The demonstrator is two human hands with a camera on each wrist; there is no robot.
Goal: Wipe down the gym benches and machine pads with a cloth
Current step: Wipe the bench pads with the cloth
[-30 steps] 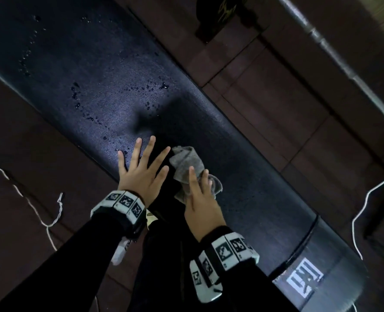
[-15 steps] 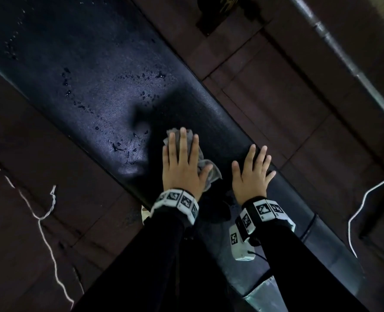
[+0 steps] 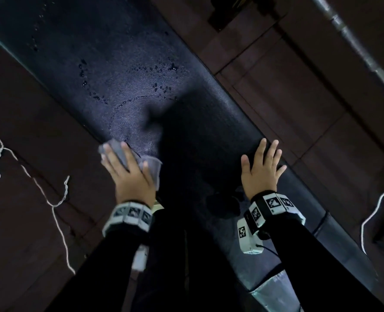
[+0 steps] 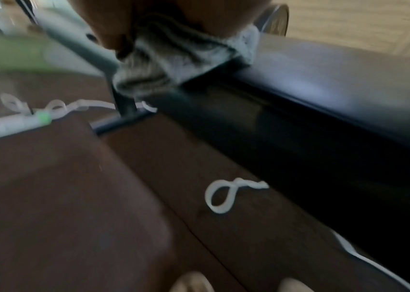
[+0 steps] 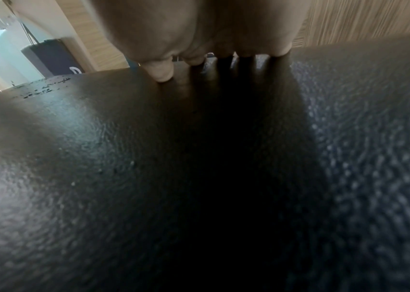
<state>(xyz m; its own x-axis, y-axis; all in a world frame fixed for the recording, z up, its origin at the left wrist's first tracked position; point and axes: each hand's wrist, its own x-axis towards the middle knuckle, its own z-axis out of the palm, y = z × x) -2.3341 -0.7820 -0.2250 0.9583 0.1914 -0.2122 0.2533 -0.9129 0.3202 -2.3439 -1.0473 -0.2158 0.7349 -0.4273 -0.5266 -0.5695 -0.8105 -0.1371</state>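
A long black padded bench (image 3: 123, 64) runs diagonally through the head view, with water droplets (image 3: 157, 70) on its far part. My left hand (image 3: 130, 170) presses a grey cloth (image 3: 153, 171) flat against the bench's left edge, fingers stretched over it. In the left wrist view the cloth (image 4: 173, 59) bunches under the hand and hangs over the edge of the bench (image 4: 336, 83). My right hand (image 3: 259, 167) lies flat and spread on the pad near the right edge, holding nothing. The right wrist view shows its fingertips (image 5: 164, 75) resting on the textured pad (image 5: 99, 158).
Brown floor tiles surround the bench. A white cord (image 3: 56, 199) trails on the floor at left and a white cable (image 3: 371, 212) curves at right. A metal bar (image 3: 353, 48) crosses the top right. A separate seat pad (image 3: 344, 239) follows at lower right.
A second ago my right hand pressed the cloth; my left hand then took it over. It has since slid the cloth from mid-pad to the left edge. The right hand stays planted.
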